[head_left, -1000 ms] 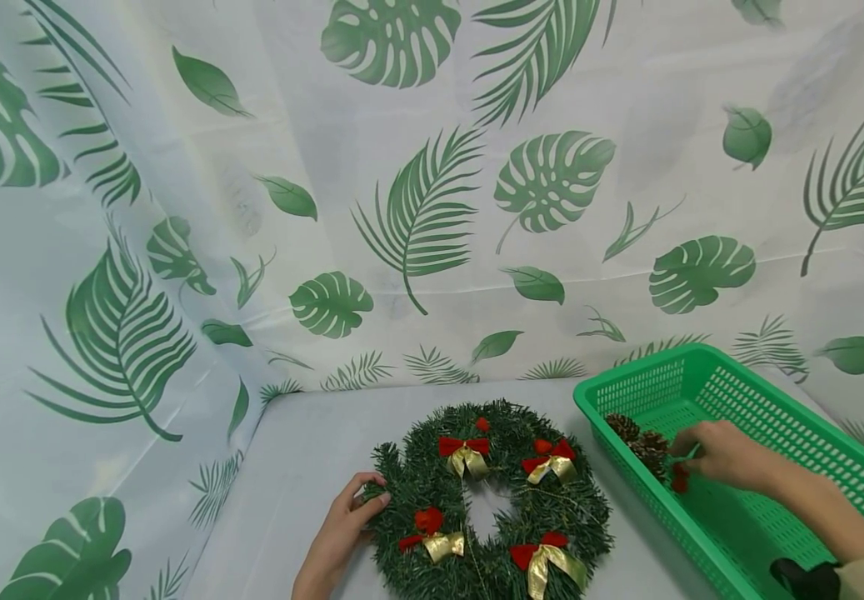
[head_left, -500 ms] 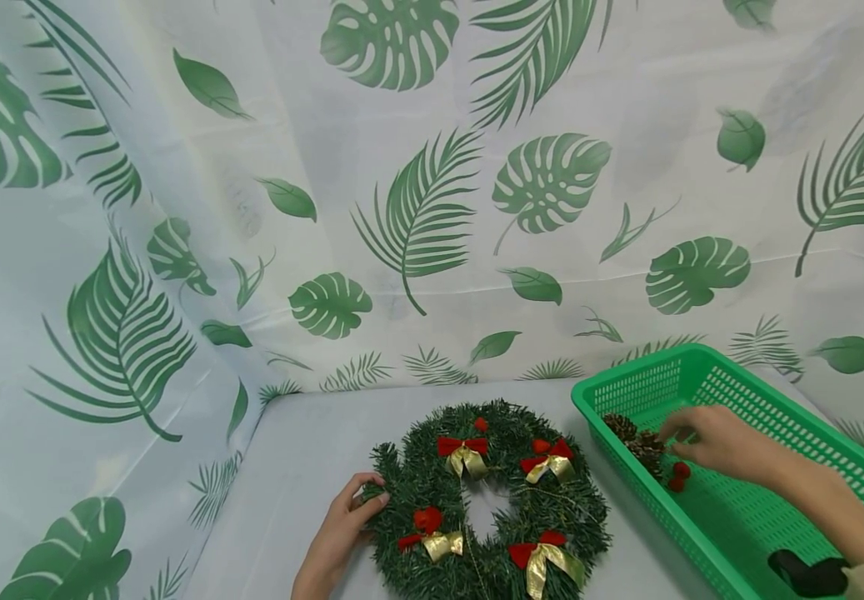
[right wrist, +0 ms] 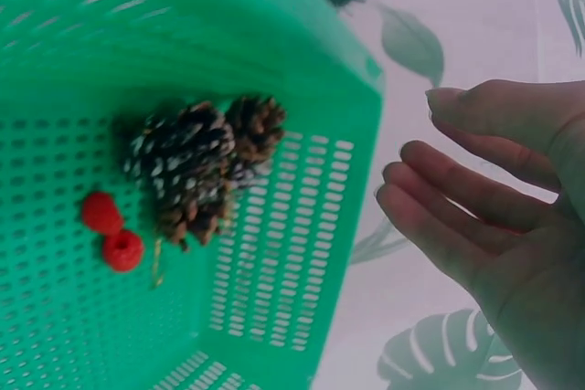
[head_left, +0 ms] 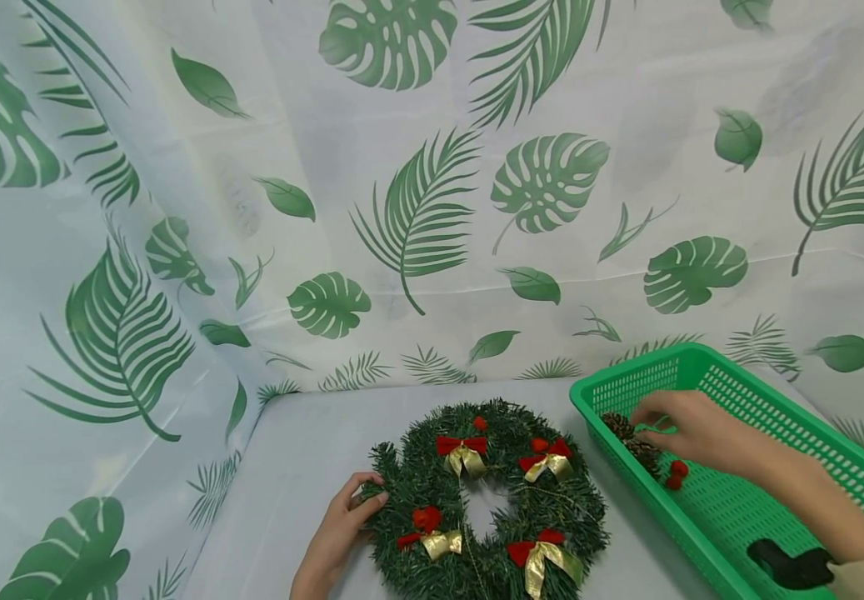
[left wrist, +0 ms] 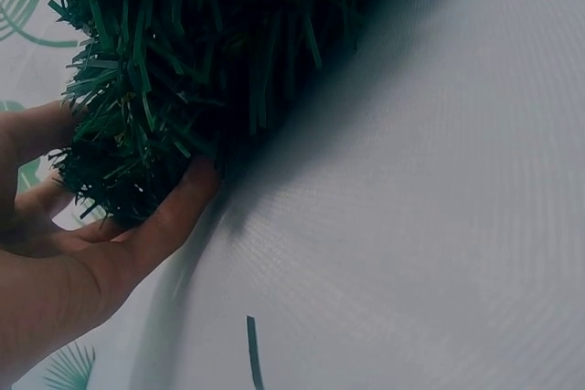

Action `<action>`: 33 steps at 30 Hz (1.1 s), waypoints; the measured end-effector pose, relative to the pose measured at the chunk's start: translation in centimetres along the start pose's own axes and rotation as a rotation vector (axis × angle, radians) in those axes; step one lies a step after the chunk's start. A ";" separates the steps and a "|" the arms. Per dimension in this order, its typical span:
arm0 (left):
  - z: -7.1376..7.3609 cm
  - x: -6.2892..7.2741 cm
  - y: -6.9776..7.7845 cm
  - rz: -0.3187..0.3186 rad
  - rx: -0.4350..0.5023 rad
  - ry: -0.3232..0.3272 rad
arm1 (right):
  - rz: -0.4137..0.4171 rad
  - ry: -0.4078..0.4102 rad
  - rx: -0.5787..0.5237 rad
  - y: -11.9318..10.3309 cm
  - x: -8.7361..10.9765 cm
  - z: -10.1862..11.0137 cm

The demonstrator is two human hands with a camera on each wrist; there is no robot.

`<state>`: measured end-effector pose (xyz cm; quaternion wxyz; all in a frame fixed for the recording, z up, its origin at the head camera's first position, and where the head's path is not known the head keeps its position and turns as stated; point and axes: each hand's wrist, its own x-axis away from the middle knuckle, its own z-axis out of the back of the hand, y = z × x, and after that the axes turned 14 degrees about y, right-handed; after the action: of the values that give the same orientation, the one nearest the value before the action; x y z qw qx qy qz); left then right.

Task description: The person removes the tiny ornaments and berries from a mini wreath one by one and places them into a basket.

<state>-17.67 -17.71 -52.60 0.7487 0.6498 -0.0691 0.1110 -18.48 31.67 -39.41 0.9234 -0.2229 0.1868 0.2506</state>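
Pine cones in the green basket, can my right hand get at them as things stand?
Likely yes: your right hand looks empty and hangs close to the pine cones; the green basket is open on top, and the red berries lie to one side.

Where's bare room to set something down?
Tabletop between the left hand and patterned cloth; green basket floor, nearside of the red berries. Only a narrow strip separates wreath and basket. Crowded: pine cones beside the berries, right hand close.
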 end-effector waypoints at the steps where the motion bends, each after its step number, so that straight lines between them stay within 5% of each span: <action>1: 0.0 0.0 0.0 -0.001 -0.001 -0.001 | 0.003 0.002 -0.005 -0.2 -0.1 0.0; 33: 0.0 -0.2 -0.3 0.002 0.005 -0.001 | 0.077 -0.052 -0.093 -3.8 -3.0 -2.8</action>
<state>-17.83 -17.76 -52.96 0.7470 0.6517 -0.0700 0.1117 -19.49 26.14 -39.18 0.9062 -0.2517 0.1593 0.3001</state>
